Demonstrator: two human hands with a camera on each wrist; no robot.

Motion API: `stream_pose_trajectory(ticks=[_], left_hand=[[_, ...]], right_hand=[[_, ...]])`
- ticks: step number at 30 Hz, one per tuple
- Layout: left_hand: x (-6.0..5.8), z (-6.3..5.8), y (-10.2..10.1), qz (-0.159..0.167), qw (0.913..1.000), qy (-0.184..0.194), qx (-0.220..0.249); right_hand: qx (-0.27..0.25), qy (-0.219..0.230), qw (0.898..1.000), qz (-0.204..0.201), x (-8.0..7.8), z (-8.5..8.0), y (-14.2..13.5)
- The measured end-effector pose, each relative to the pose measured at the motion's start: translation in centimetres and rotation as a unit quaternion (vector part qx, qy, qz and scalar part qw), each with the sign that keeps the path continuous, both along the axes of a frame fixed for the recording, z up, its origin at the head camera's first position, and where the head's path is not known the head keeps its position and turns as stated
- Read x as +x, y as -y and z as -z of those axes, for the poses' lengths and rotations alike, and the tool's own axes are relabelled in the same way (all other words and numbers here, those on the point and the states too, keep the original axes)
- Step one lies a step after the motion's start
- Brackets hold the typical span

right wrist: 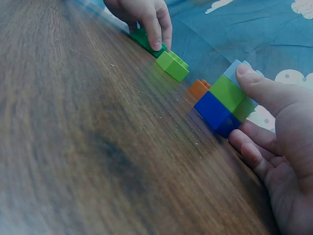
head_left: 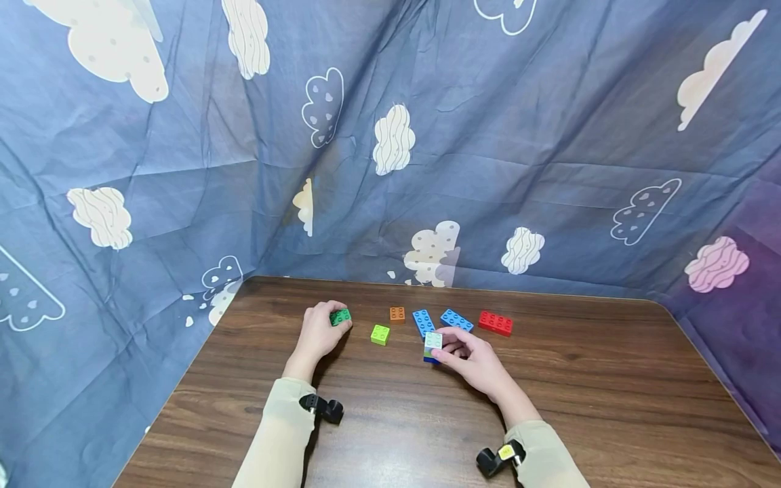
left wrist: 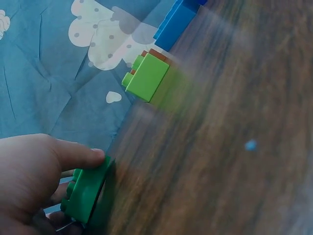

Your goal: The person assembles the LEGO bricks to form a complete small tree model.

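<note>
My left hand point(head_left: 321, 330) pinches a dark green toy brick point(left wrist: 88, 192) at the left of the group, thumb along its near end. The brick's lower edge is close over the tabletop. On the right, my right hand point(head_left: 474, 357) grips a small stack of bricks point(right wrist: 229, 98) between thumb and fingers. That stack has dark blue at the bottom, lime green in the middle and pale blue on top. It stands upright, low at the table. Between the two hands lie a lime green brick point(head_left: 379, 335) and an orange brick point(head_left: 397, 314), studs up.
Behind the stack lie two blue bricks point(head_left: 457, 320), one partly overlapped by the stack and fingers. A long red brick point(head_left: 495, 322) is further right. The brown wooden table point(head_left: 610, 393) ends at a blue cloud-patterned cloth point(head_left: 476, 135) along the back and sides.
</note>
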State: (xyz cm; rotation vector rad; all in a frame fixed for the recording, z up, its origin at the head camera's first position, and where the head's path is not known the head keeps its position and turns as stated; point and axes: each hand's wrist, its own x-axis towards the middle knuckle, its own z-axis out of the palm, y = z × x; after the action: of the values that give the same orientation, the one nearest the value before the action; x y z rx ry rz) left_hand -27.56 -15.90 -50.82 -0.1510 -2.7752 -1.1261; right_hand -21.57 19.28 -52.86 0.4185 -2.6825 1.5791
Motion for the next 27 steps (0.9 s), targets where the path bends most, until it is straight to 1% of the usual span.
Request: stream_pose_trajectory(ticks=[3, 9, 12, 15, 22, 27], left_hand=[[0.0, -0.2, 0.1, 0.003, 1.0, -0.002, 0.006], [-0.2, -0.5, 0.0, 0.007, 0.9996, -0.02, 0.016], [-0.1, -0.9, -0.5, 0.006, 0.9993, -0.028, 0.026], [0.1, -1.4, -1.3, 0.012, 0.9988, -0.032, 0.035], [0.9, -2.8, -3.7, 0.055, 0.9956, -0.053, 0.054], [1.6, -3.6, -5.2, 0.085, 0.9925, -0.069, 0.055]], right_hand=[[0.0, 0.004, 1.0, 0.002, 0.0, 0.0, -0.1], [0.0, 0.0, 1.0, 0.0, 0.0, 0.0, -0.2], [0.0, 0.002, 1.0, 0.001, 0.0, 0.1, -0.2], [-0.002, 0.001, 1.0, -0.001, 0.0, 0.1, -0.2], [-0.004, -0.007, 1.0, -0.007, 0.0, 0.1, -0.2], [-0.003, -0.005, 1.0, -0.005, 0.0, 0.0, -0.1]])
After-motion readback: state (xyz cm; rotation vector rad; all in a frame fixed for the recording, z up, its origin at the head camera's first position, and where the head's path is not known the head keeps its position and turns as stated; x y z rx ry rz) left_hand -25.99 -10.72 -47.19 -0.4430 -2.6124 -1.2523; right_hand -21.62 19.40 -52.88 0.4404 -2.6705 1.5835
